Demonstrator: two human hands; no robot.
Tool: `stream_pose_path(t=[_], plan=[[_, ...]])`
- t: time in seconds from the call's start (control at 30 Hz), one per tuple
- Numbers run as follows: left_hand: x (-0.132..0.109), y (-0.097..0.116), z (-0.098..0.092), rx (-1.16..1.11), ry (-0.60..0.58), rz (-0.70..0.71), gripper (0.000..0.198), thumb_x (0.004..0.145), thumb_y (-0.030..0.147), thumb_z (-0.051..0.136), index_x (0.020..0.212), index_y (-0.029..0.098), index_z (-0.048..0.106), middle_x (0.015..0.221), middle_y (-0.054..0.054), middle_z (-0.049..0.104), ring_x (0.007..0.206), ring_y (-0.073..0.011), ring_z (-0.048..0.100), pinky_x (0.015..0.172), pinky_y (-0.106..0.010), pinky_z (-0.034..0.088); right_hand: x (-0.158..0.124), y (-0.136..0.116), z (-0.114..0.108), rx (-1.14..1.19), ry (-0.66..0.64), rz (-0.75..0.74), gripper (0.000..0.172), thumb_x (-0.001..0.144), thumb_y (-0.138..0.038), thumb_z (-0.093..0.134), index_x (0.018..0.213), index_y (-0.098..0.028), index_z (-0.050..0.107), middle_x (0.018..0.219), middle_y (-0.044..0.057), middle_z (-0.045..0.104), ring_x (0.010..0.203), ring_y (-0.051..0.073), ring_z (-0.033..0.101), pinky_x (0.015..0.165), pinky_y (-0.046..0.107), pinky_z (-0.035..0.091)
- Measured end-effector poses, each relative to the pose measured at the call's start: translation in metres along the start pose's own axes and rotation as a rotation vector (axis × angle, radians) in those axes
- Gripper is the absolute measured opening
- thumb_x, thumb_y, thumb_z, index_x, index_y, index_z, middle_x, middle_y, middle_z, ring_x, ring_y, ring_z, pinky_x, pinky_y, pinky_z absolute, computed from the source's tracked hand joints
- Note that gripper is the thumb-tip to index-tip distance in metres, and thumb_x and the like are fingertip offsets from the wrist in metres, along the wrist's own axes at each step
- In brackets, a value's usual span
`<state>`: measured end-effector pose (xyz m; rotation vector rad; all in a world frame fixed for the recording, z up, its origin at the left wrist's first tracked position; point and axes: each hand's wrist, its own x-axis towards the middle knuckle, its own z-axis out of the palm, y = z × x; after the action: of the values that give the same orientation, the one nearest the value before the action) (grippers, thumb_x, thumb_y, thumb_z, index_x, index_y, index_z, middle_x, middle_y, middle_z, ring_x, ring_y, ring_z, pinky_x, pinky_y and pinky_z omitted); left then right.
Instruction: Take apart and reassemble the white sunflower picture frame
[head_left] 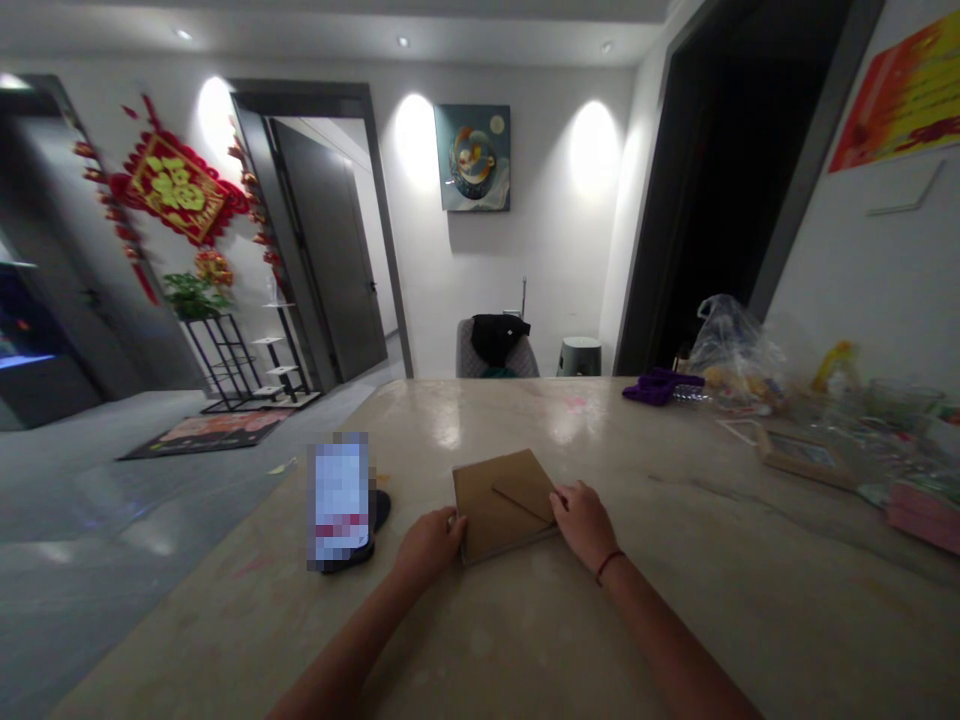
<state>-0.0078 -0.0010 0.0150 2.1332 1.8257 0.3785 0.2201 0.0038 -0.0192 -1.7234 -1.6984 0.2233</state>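
A photo frame (495,510) lies back side up before me, its brown board showing, with a thin slanting line like the edge of a stand flap across it. A pale rim shows along its near edge. My left hand (431,545) grips its left edge, thumb on top and fingers curled at the side. At the right edge, my right hand (583,520) pinches the frame, the fingers bent over the corner area. A thin red cord circles the right wrist. The frame's front is hidden.
A lit phone (341,500), blurred out, stands on a dark holder (381,510) to the left. Along the table's right side are a wooden frame (802,455), a purple cloth (660,387), a plastic bag (735,350) and a pink box (926,515). A chair (465,350) stands beyond the far edge.
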Motion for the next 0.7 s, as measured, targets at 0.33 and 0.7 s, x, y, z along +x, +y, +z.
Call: stream_pose_path(t=[0.33,0.7], plan=[[-0.008,-0.002,-0.004,-0.121,-0.024,0.075,0.064,0.059,0.062,0.055,0.109,0.023,0.057,0.097,-0.007,0.067,0.083,-0.0256,0.061,0.061,-0.026,0.038,-0.009,0.003,0.023,-0.033,-0.056,-0.112,0.064,0.072,-0.047,0.052,0.123,-0.009,0.043,0.125,0.018,0.048,0.116,0.027,0.043,0.098,0.039,0.030],[-0.007,0.000,-0.008,-0.161,-0.073,0.032,0.058,0.057,0.056,0.059,0.104,0.021,0.061,0.084,-0.006,0.068,0.075,-0.0232,0.061,0.059,-0.025,0.037,-0.002,-0.002,0.012,-0.026,-0.083,-0.110,0.053,0.073,-0.045,0.053,0.111,-0.009,0.054,0.111,0.017,0.058,0.105,0.025,0.051,0.090,0.034,0.037]])
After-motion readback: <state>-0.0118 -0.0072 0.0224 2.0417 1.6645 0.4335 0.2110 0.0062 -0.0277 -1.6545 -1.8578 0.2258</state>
